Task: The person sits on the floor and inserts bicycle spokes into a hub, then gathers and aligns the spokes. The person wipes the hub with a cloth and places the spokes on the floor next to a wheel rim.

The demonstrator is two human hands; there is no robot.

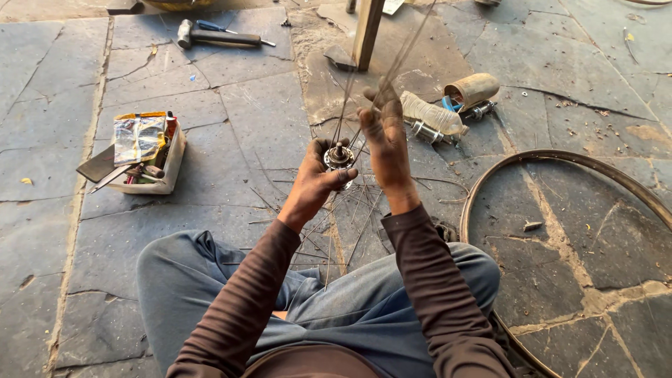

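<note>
My left hand grips a small metal wheel hub from below, holding it above my knees. Thin wire spokes rise from the hub toward the top of the view. My right hand is raised just right of the hub, fingers pinched on a few of these spokes. More loose spokes lie scattered on the stone floor under my hands.
A bare metal wheel rim lies on the floor at the right. A white box of tools sits left. A hammer lies at the top left, a plastic bottle and a tan cylinder beyond my hands, by a wooden post.
</note>
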